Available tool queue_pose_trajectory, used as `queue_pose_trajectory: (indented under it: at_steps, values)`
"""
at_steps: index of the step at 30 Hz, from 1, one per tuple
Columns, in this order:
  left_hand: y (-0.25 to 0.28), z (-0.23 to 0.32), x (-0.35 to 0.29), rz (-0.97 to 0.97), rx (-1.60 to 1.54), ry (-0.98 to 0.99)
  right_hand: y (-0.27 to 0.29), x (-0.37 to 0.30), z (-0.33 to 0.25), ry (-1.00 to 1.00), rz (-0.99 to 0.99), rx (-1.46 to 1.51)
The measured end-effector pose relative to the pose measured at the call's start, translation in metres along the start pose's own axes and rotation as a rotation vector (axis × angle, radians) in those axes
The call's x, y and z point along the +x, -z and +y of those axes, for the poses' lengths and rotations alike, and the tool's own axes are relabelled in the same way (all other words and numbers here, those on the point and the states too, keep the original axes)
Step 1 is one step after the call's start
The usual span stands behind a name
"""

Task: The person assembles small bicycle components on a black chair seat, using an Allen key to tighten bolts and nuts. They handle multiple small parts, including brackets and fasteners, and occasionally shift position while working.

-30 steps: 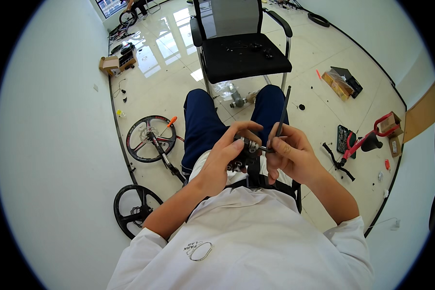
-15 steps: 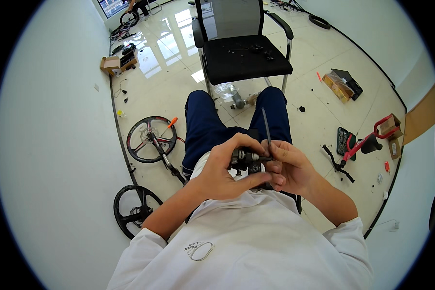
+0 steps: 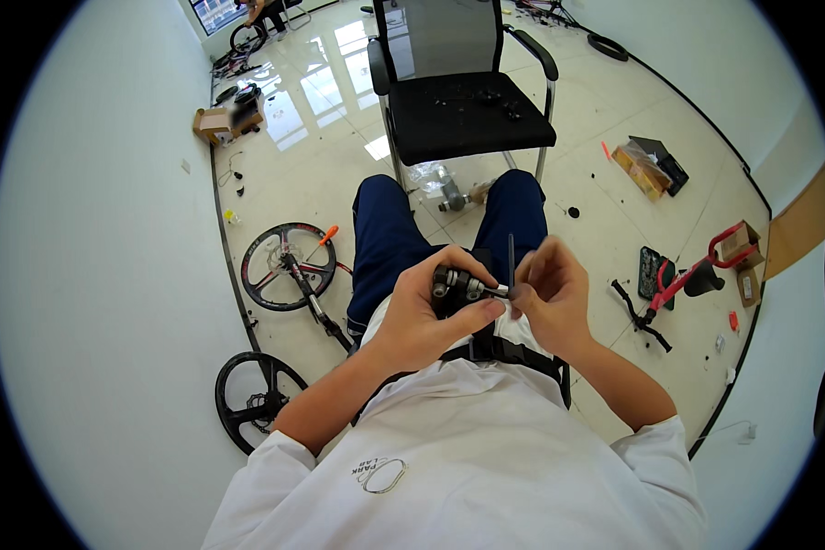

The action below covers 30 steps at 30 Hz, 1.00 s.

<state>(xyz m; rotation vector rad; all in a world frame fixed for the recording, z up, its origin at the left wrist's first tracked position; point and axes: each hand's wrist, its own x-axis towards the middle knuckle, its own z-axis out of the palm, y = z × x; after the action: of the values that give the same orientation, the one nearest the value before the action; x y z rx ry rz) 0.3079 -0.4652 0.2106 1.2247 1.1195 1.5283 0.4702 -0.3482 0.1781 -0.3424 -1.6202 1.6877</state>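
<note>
My left hand (image 3: 412,321) is closed around a small black bicycle part with silver bolts (image 3: 456,281), possibly a brake caliper, held over my lap. In my right hand (image 3: 560,298), thumb and fingers pinch a thin grey hex key (image 3: 511,255). The key's long arm points up, away from my body. Its lower end meets the silver tip of the black part between my two hands; the exact contact is hidden by my fingertips. The right fingers are slightly blurred.
Ahead stands a black chair (image 3: 463,128) bearing small dark parts. Left on the floor lie a spoked wheel with fork (image 3: 252,280), an orange-handled screwdriver (image 3: 329,235) and another black wheel (image 3: 232,412). To the right are a red bicycle frame (image 3: 671,291) and a toolbox (image 3: 669,165).
The black part has turned in my left hand, its silver tip now pointing right. My right hand has risen and its fingers have shifted on the hex key, which stands more upright.
</note>
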Motion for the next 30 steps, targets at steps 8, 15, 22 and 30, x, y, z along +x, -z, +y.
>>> queue_pose_trajectory:
  at_steps: [8, 15, 22, 30]
  values:
    - [0.007, 0.073, 0.038, -0.243, 0.337, 0.163, -0.01, 0.031, 0.004, 0.979, 0.042, -0.708]
    - [-0.013, 0.155, 0.067, -0.409, 0.697, 0.101, -0.029, 0.035, -0.03, 0.844, 0.151, -0.393]
    - [-0.028, 0.17, 0.079, -0.435, 0.868, -0.189, -0.029, 0.029, -0.056, 0.563, -0.015, 0.268]
    - [-0.041, 0.148, 0.069, -0.261, 0.826, -0.468, -0.008, 0.024, -0.058, 0.486, -0.102, 0.401]
